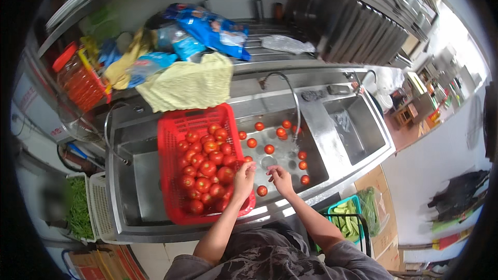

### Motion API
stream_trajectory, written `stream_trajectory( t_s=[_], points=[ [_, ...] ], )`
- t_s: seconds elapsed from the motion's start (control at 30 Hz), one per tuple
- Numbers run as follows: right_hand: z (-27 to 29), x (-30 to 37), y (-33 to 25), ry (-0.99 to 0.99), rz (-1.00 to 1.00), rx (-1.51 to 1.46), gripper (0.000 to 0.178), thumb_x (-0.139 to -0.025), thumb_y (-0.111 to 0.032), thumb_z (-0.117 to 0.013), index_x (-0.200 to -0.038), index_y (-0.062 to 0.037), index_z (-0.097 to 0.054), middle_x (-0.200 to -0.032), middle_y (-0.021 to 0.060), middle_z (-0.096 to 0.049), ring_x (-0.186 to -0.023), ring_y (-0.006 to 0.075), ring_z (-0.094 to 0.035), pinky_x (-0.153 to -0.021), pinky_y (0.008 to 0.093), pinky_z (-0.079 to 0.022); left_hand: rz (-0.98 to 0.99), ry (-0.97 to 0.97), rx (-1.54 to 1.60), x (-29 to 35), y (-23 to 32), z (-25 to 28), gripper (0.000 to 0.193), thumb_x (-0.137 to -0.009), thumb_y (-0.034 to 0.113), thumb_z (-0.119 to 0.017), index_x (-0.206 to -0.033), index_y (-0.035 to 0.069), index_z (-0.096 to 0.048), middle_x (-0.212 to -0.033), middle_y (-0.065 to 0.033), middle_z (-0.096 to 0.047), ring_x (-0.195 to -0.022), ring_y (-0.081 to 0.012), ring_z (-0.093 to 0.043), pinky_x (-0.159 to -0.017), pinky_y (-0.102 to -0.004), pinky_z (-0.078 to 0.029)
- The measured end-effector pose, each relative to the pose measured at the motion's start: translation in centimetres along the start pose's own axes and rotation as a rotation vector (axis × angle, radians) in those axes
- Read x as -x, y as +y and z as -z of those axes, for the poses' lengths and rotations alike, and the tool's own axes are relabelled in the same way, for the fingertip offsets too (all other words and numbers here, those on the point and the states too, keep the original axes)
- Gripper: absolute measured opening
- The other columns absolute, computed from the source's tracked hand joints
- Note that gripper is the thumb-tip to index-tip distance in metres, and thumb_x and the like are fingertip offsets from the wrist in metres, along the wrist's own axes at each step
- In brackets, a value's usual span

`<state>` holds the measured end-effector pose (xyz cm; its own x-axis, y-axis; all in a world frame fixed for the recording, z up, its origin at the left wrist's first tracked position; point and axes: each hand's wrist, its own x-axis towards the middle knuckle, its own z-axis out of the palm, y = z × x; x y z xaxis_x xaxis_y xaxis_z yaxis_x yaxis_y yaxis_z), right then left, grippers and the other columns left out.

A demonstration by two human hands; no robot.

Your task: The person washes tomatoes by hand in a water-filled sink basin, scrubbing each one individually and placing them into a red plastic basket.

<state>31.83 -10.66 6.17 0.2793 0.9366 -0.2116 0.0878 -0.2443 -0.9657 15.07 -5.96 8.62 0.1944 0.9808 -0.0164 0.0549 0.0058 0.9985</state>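
A red plastic basket point(168, 186) heaped with red tomatoes point(208, 168) sits on the left of the sink unit. My left hand point(244, 180) is at its right rim, fingers curled in; whatever they may hold is hidden. Just beyond those fingertips a tomato point(248, 159) partly shows. Over the middle sink basin point(317, 150) hovers my right hand point(281, 180), its thumb and fingers drawn together. Anything in that pinch is too small to make out. Several loose tomatoes point(269, 149) lie in the basin, with one tomato point(262, 191) near its front wall below my hands.
A curved faucet hose point(295, 93) hangs into the middle basin. Another basin point(358, 129) lies to the right. A yellow cloth point(189, 83) drapes off the shelf behind, beside blue bags point(215, 28). Crates of green vegetables point(346, 218) stand on the floor at both sides.
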Motion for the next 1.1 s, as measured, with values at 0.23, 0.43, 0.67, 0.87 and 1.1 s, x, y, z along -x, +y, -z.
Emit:
stream_trajectory(
  t_s=[0.23,0.43,0.67,0.87,1.1],
  points=[
    [9.3,-0.5,6.8,-0.01,-0.225,0.054,0.028,-0.094,-0.009,-0.042,-0.114,-0.0062,-0.062,-0.092,0.0061,-0.07,-0.075,0.0123,-0.067,-0.061,0.0259,-0.05,0.234,-0.131,0.043,0.3,-3.7,-9.4,0.024,-0.095,0.011,-0.055,-0.116,0.001,-0.06,-0.102,-0.0114,-0.067,-0.087,-0.0167,-0.065,-0.078,-0.0286,-0.051],
    [16.9,-2.5,13.4,0.042,-0.267,0.013,0.03,-0.091,-0.005,-0.043,-0.116,-0.0057,-0.06,-0.096,0.0076,-0.07,-0.08,0.0132,-0.067,-0.068,0.0274,-0.053,0.537,-0.076,0.036,0.4,-12.1,-12.7,0.026,-0.093,0.004,-0.048,-0.115,0.0,-0.06,-0.102,-0.0095,-0.065,-0.084,-0.015,-0.062,-0.077,-0.0271,-0.049],
    [17.2,-6.6,19.8,-0.267,-0.377,0.003,0.025,-0.096,-0.004,-0.045,-0.119,-0.0024,-0.055,-0.094,0.0086,-0.065,-0.075,0.0121,-0.063,-0.067,0.0262,-0.053,0.691,0.191,-0.209,2.5,-23.1,-10.2,0.034,-0.089,0.002,-0.048,-0.122,0.003,-0.057,-0.12,-0.0104,-0.059,-0.108,-0.0206,-0.057,-0.095,-0.0315,-0.043],
    [11.1,-7.4,27.1,-0.502,-0.303,0.311,0.034,-0.093,-0.014,-0.055,-0.126,-0.0032,-0.053,-0.091,0.0096,-0.069,-0.074,0.0143,-0.065,-0.069,0.0278,-0.053,0.91,0.207,-0.295,4.6,-28.5,-9.9,0.049,-0.092,0.028,-0.057,-0.135,0.006,-0.047,-0.136,-0.0163,-0.05,-0.125,-0.0296,-0.049,-0.103,-0.0388,-0.04],
    [3.8,-6.4,31.1,-0.571,-0.302,0.297,0.06,-0.089,-0.042,-0.064,-0.132,-0.003,-0.048,-0.099,0.0126,-0.068,-0.084,0.0164,-0.066,-0.073,0.0299,-0.053,1.142,0.212,0.056,5.1,-28.9,-11.1,0.07,-0.09,0.053,-0.059,-0.143,0.012,-0.04,-0.146,-0.0146,-0.039,-0.131,-0.0237,-0.04,-0.099,-0.0375,-0.041]
  ],
)
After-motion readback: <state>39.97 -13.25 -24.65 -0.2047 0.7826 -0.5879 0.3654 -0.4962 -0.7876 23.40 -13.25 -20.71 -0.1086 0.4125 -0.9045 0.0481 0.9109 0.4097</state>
